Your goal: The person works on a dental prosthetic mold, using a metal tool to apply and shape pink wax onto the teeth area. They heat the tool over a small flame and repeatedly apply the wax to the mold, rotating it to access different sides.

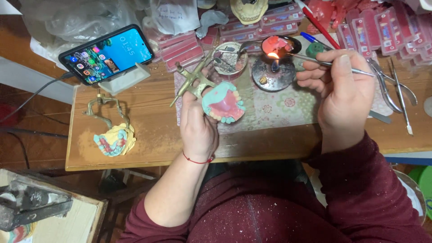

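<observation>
My left hand (196,123) grips a brass articulator (194,80) that carries a pink wax denture on a teal plaster model (223,104), teeth facing up, above the wooden table. My right hand (339,92) pinches a thin metal wax instrument (315,60), with its tip held in the small flame (272,55) of a round metal spirit burner (272,72). Just behind the flame sits a dark dish of pink wax (276,44).
A second articulator with a yellow and teal model (114,137) lies at the left of the wooden table (148,112). A phone (107,54) leans on a white stand. Pliers and metal tools (393,87) lie at the right; trays of artificial teeth (382,29) line the back.
</observation>
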